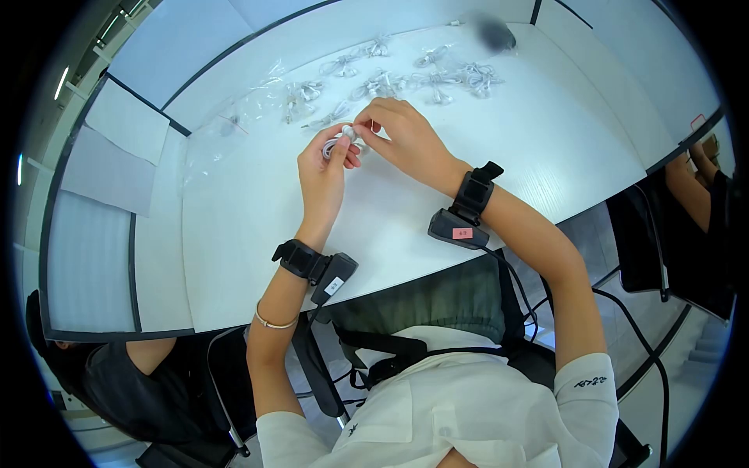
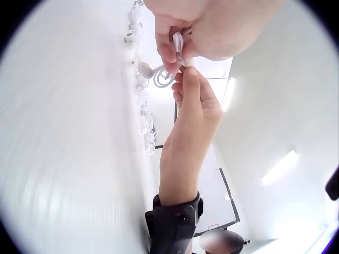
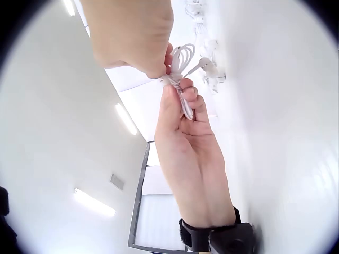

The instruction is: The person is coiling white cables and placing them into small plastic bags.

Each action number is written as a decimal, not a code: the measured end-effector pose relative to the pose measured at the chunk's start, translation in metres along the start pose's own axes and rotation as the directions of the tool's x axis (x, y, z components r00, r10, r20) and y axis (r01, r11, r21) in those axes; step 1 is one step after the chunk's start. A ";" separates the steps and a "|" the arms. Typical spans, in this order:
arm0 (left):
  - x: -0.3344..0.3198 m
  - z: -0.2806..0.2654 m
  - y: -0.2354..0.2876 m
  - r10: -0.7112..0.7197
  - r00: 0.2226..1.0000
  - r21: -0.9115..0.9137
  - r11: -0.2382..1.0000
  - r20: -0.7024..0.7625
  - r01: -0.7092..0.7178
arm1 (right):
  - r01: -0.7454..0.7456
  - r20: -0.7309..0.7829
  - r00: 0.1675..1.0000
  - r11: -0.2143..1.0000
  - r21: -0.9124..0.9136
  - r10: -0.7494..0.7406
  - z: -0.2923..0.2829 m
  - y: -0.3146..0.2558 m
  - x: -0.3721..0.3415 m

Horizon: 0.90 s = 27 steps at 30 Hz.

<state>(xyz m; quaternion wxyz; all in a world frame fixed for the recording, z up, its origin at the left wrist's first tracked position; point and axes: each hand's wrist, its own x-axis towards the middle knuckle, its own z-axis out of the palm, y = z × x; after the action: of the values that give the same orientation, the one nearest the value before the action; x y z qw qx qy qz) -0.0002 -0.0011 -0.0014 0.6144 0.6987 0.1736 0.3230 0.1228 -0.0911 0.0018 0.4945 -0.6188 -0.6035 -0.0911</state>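
Observation:
A bundle of white wired earphones (image 1: 331, 146), its cable wound into a small coil, is held above the table by both hands. My left hand (image 1: 321, 168) grips the coil, its thumb pressed on the wound part. From the other side, the thumb and forefinger of my right hand (image 1: 409, 140) pinch the top of the bundle. Loops of the cable (image 3: 184, 54) stick up past the fingers in the right wrist view, and an earbud (image 3: 204, 63) hangs beside them. The left wrist view shows the coil (image 2: 163, 78) partly hidden behind the fingers.
Several more coiled white earphones (image 1: 380, 84) lie across the back of the white table (image 1: 257, 257). Clear plastic wrapping (image 1: 211, 148) is at the left. A dark, blurred object (image 1: 505, 37) stands at the back right. Low partitions (image 1: 86, 257) border the table.

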 end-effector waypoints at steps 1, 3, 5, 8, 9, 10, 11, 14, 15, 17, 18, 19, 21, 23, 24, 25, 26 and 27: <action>-0.001 -0.001 0.001 -0.003 1.000 0.020 1.000 0.008 0.002 | -0.010 0.001 1.000 1.000 0.000 0.010 0.000 0.000 -0.001; 0.000 -0.001 0.001 -0.008 1.000 0.033 0.999 0.021 0.007 | 0.002 -0.011 1.000 1.000 -0.022 -0.002 0.001 0.001 -0.002; 0.000 -0.002 -0.001 -0.014 0.999 0.020 1.000 0.032 0.013 | 0.021 -0.018 1.000 0.999 -0.034 -0.022 0.002 0.002 -0.002; 0.001 -0.004 -0.001 -0.010 0.999 0.043 0.999 0.035 0.009 | 0.047 -0.011 0.999 0.998 -0.050 -0.048 0.001 0.003 -0.003; 0.001 -0.004 -0.002 -0.014 0.999 0.039 0.999 0.041 0.013 | 0.054 0.000 0.999 0.997 -0.062 -0.054 0.000 0.004 -0.004; 0.002 -0.005 -0.005 -0.018 0.999 0.035 0.999 0.046 0.016 | 0.062 0.012 0.998 0.996 -0.072 -0.061 -0.001 0.004 -0.004; 0.003 -0.006 -0.006 -0.021 0.999 0.033 0.999 0.050 0.019 | 0.062 0.025 0.998 0.995 -0.082 -0.060 -0.002 0.003 -0.003; 0.005 -0.007 -0.004 -0.003 0.997 0.052 0.999 0.077 -0.001 | 0.077 0.051 0.996 0.991 -0.111 -0.071 -0.006 0.001 -0.003; 0.005 -0.007 -0.005 -0.011 0.997 0.049 0.999 0.082 0.007 | 0.101 0.049 0.994 0.988 -0.117 -0.095 -0.006 0.002 -0.002; 0.006 -0.009 -0.005 -0.025 0.996 0.045 0.999 0.089 0.021 | 0.140 0.040 0.990 0.984 -0.114 -0.136 -0.005 0.004 0.000; 0.007 -0.009 -0.006 -0.023 0.996 0.030 0.999 0.088 0.020 | 0.153 0.032 0.988 0.982 -0.108 -0.151 -0.005 0.005 0.000; 0.007 -0.009 -0.006 -0.021 0.996 0.015 1.000 0.089 0.020 | 0.165 0.025 0.986 0.981 -0.103 -0.163 -0.005 0.005 -0.001; 0.008 -0.009 -0.008 -0.024 0.995 0.001 1.000 0.093 0.024 | 0.139 0.030 0.990 0.987 -0.076 -0.138 -0.005 0.005 -0.002; 0.008 -0.010 -0.009 -0.030 0.995 0.006 1.000 0.095 0.030 | 0.114 0.042 0.993 0.992 -0.048 -0.112 -0.004 0.005 -0.002; 0.008 -0.011 -0.010 -0.040 0.995 0.007 0.999 0.096 0.039 | 0.097 0.051 0.994 0.995 -0.034 -0.095 -0.004 0.005 -0.002; 0.008 -0.011 -0.010 -0.050 0.994 0.007 0.999 0.100 0.049 | 0.079 0.060 0.995 0.997 -0.022 -0.077 -0.004 0.006 -0.002; 0.008 -0.011 -0.010 -0.060 0.993 0.006 0.998 0.105 0.060 | 0.072 0.077 0.994 0.997 -0.007 -0.071 -0.005 0.006 -0.002; 0.008 -0.010 -0.010 -0.063 0.992 0.004 0.998 0.112 0.063 | 0.065 0.095 0.993 0.998 0.009 -0.065 -0.006 0.006 -0.002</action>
<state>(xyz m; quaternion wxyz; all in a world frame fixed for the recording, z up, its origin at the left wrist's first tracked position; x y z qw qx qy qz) 0.0007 0.0135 -0.0091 0.6328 0.7100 0.1609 0.2637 0.1307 -0.0954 0.0008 0.4640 -0.6010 -0.6464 -0.0759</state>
